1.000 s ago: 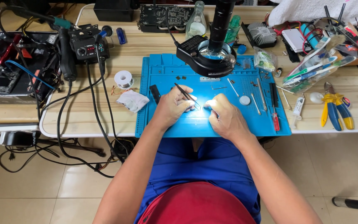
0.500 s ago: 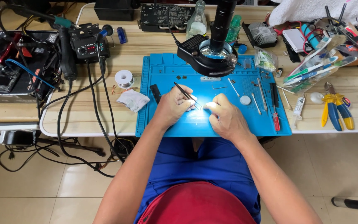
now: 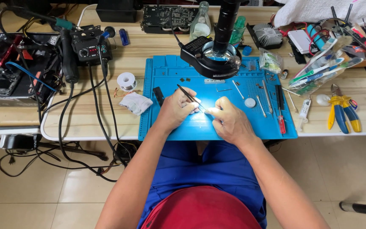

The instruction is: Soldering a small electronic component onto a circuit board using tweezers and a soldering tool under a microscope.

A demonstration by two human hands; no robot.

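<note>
Centrally, both hands work on the blue mat that lies on the wooden table, under the black microscope head with ring light. The left hand holds black tweezers; its fingers are clamped on the shaft, and the tips point down and right into the brightly lit spot between the two hands. The right hand rests on the mat just beside that spot, its fingers drawn together and pinched at the tweezer tips. Glare hides whatever small part sits there, so it cannot be identified.

Containers:
- A clear plastic box lies tilted at the right of the mat, holding toothbrushes and similar long-handled tools.
- A clear glass bottle stands upright behind the microscope; what it holds cannot be told.
- A green bottle stands just right of the microscope column.
- A small plastic bag lies at the mat's upper right corner; its contents cannot be made out.

On the mat, right of the hands, lie a white round disc, thin probes and a red-handled screwdriver. Left of the mat are a solder spool and a crumpled white wipe. A black soldering station stands further left. Yellow-and-blue pliers lie well apart, on the right.
</note>
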